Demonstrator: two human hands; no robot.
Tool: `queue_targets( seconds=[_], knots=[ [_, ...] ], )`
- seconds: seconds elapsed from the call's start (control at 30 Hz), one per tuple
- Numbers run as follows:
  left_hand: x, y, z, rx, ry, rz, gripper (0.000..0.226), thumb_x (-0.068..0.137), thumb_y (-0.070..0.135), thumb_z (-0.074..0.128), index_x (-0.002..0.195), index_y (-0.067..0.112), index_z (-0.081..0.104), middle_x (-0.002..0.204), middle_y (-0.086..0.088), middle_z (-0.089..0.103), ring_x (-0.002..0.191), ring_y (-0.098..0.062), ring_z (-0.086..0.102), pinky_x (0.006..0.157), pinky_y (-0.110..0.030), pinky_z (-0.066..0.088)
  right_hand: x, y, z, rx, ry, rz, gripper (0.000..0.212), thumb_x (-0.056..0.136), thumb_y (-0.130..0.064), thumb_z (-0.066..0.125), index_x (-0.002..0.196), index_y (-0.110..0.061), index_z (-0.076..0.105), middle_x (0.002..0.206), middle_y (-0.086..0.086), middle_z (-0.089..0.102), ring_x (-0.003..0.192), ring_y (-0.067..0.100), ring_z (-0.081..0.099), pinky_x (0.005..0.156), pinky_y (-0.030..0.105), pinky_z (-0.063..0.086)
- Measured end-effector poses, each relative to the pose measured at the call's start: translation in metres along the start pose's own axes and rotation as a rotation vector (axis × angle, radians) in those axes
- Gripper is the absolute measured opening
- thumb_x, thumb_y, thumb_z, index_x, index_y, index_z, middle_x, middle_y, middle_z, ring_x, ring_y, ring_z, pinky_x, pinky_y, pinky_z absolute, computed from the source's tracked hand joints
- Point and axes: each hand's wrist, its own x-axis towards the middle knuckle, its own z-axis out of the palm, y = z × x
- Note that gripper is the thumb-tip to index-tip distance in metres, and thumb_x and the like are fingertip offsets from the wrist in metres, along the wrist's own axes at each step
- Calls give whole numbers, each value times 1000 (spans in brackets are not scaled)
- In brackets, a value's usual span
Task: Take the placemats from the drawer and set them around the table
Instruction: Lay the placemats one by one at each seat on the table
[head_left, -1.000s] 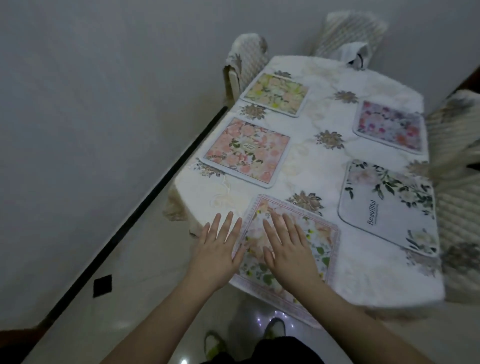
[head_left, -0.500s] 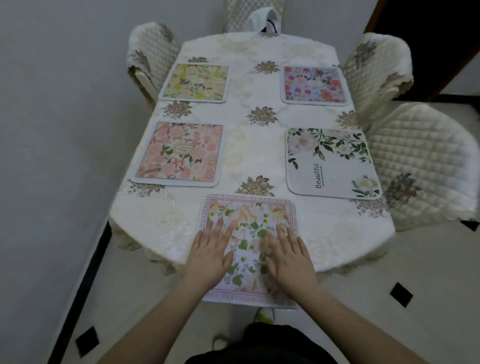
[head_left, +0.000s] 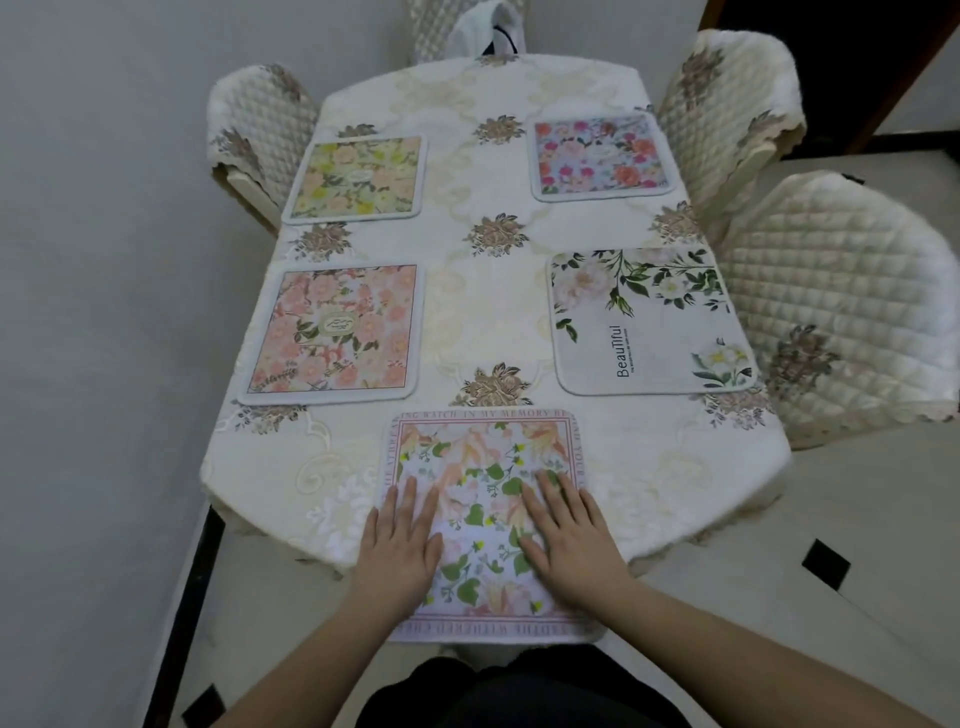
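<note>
Several floral placemats lie on the cream tablecloth (head_left: 483, 312). The nearest placemat (head_left: 485, 467), pink-bordered with green leaves and lettering, sits at the table's near end and hangs over its edge toward me. My left hand (head_left: 400, 545) and my right hand (head_left: 569, 535) rest flat on it, fingers spread, holding nothing. A pink placemat (head_left: 335, 332) and a yellow-green placemat (head_left: 358, 179) lie along the left side. On the right side lie a white "Beautiful" placemat (head_left: 649, 319) and a pink-and-blue placemat (head_left: 600, 156).
Quilted cream chairs stand at the right (head_left: 841, 306), far right (head_left: 727, 114) and far left (head_left: 260, 140). A chair with a white bag (head_left: 488, 31) stands at the far end. A grey wall runs close along the left. A dark doorway is at top right.
My view has swung from the table's left corner to face its near end squarely. Both hands have spread apart on the nearest placemat, which now lies straight to the table edge.
</note>
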Motion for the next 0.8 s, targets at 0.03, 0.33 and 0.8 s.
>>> queue_targets(
  seconds=[0.03,0.33,0.8],
  knots=[
    [1,0,2,-2,1,1,60,104,49,10,158,25,12,166,-6,5,151,-27,2,117,-44,2,0,1,1,2,1,-3,64,99,-58,23,154,-26,23,162,3,16,148,25,13,115,44,12],
    [0,2,3,-92,34,-7,58,102,48,20,157,29,19,166,-2,11,152,-22,5,118,-50,3,-1,-3,2,1,16,67,61,100,-56,24,155,-31,17,164,-2,12,150,22,10,118,45,8],
    [-1,-15,-4,-146,32,86,62,100,54,29,157,32,17,166,-9,3,152,-26,2,118,-45,8,-6,-10,-7,125,-23,236,75,88,-75,11,152,-39,-4,160,-6,-18,150,16,-12,117,34,-13]
  ],
)
